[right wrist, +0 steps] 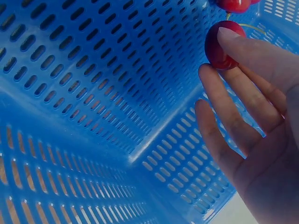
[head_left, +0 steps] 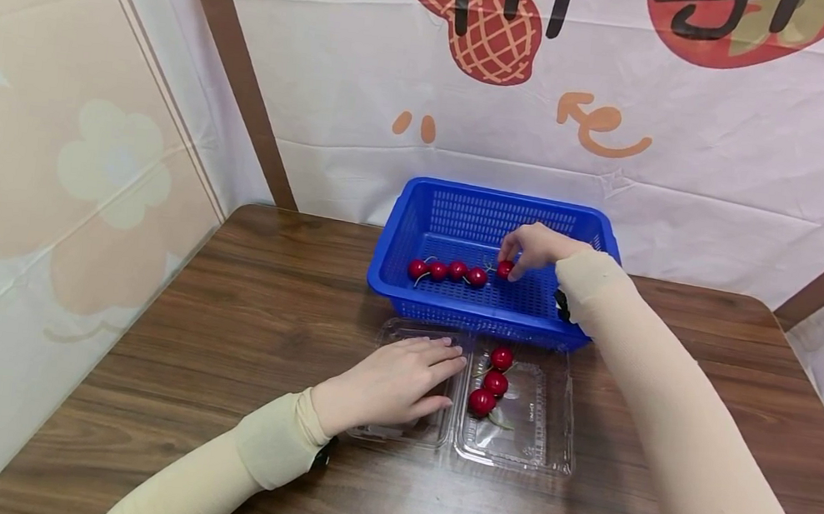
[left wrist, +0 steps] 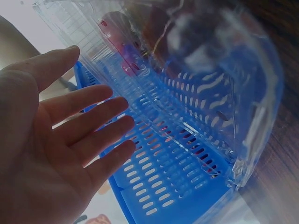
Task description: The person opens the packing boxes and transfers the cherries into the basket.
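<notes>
Right hand pinches a small, light, slippery cherry in the blue basket — best gripped gently round its middle — left hand flat, fingers straight, on the clamshell lid.

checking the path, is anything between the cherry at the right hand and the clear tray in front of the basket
Only the blue basket's front wall stands between the cherry at the right hand and the clear clamshell tray. The tray's right half holds three cherries.

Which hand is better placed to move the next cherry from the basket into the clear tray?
Right. The right hand already has fingers on a cherry in the blue basket; the left hand lies flat on the clear tray's lid.
</notes>
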Motion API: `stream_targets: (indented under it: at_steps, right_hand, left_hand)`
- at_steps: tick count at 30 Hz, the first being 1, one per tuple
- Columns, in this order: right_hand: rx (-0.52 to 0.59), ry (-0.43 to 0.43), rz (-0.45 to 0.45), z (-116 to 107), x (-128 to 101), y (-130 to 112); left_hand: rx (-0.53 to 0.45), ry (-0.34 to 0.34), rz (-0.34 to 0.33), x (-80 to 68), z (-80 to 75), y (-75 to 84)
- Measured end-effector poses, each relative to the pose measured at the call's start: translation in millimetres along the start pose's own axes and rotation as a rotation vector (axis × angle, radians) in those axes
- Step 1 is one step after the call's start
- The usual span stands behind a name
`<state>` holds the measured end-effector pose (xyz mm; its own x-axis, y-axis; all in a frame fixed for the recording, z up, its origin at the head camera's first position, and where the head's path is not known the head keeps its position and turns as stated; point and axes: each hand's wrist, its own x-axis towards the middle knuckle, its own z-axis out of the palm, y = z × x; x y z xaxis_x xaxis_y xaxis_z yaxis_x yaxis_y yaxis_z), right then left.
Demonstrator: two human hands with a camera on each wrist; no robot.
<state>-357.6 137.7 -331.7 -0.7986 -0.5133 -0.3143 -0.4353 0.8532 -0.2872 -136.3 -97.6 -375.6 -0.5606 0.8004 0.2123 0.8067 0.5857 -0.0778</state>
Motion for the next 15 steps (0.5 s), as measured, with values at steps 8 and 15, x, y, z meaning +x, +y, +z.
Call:
stream_targets:
  at_steps: [8, 15]
  right_hand:
    - [0.049, -0.031, 0.024, 2.3, 2.3, 4.6]
    - [0.074, -0.038, 0.022, 4.8, -0.8, 3.3]
  left_hand:
    - [0.007, -0.001, 0.001, -0.8, 0.8, -0.4]
    - [-0.001, -0.007, -0.002, -0.4, 1.0, -0.4]
